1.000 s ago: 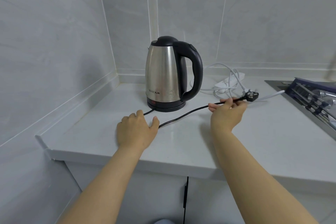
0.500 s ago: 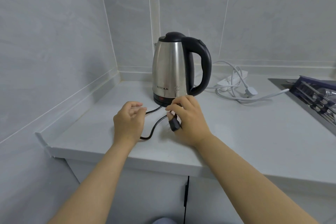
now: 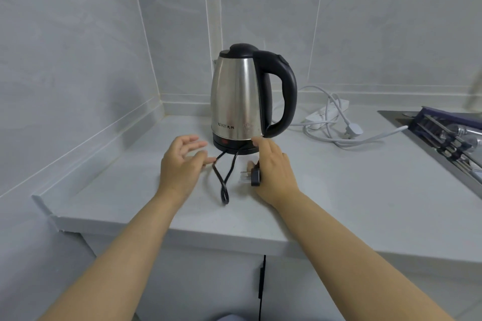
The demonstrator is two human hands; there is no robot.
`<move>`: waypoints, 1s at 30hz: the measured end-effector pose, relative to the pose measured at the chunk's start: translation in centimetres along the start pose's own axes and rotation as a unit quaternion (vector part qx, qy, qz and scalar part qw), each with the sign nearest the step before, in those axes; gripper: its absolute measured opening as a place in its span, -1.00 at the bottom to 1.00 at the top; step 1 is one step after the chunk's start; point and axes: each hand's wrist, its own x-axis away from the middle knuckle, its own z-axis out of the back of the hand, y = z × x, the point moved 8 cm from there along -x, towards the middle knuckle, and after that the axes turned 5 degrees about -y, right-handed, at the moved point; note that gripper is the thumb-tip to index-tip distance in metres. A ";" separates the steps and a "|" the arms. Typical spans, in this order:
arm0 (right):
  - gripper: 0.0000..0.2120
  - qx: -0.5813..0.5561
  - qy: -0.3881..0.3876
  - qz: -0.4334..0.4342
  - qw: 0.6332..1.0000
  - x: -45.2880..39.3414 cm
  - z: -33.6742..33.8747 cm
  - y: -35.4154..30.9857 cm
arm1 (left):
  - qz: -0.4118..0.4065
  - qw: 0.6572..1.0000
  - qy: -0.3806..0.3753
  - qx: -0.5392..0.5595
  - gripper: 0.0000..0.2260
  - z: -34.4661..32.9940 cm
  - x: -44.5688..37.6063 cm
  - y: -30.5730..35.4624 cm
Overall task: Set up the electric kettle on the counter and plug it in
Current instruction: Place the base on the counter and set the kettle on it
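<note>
1. The wall (image 3: 65, 73) on the left is pale grey tile and meets the back wall in a corner behind the kettle.
2. The counter (image 3: 339, 203) is light grey, with a raised lip along the left and back edges.
3. The left hand (image 3: 180, 161) hovers just left of the kettle's base, palm turned inward and fingers spread and relaxed. It holds nothing; its fingertips lie right by the cord, and contact cannot be told.
4. The cord (image 3: 224, 185) is black. It leaves the front of the kettle's base in two strands that run toward the counter's front edge and fold into a tight loop between the two hands.
5. The kettle (image 3: 238, 96) stands upright on its black base near the back corner. Its body is steel, its lid black, and its black handle points right.
6. The plug (image 3: 254, 176) is black, with metal prongs pointing left. It sits in front of the kettle, at the inner side of the right hand.
7. The right hand (image 3: 273, 169) rests low over the counter just right of the cord. Its fingers curl down around the plug and the thumb tucks behind it, so it grips the plug.
8. The strip (image 3: 327, 113) is white and lies behind and right of the kettle, near the back wall. Its white cable coils beside it, with a white plug lying loose on the counter.
9. The sink (image 3: 443, 135) is at the far right edge, with a dark rack holding metal items inside.
</note>
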 end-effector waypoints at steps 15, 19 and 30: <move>-0.52 -0.435 0.093 -0.275 0.852 -2.4 -2.0 8.4 | 0.096 0.991 -0.071 0.066 -0.56 -4.5 -7.7 -3.4; -0.61 -0.479 0.079 -0.310 0.817 -3.9 -2.9 9.3 | 0.070 0.992 -0.066 0.082 -0.74 -5.2 -9.0 -3.6; -0.63 -0.480 0.056 -0.361 0.797 -6.1 -2.4 12.3 | 0.059 0.995 -0.078 0.031 -0.49 -5.5 -10.4 -4.9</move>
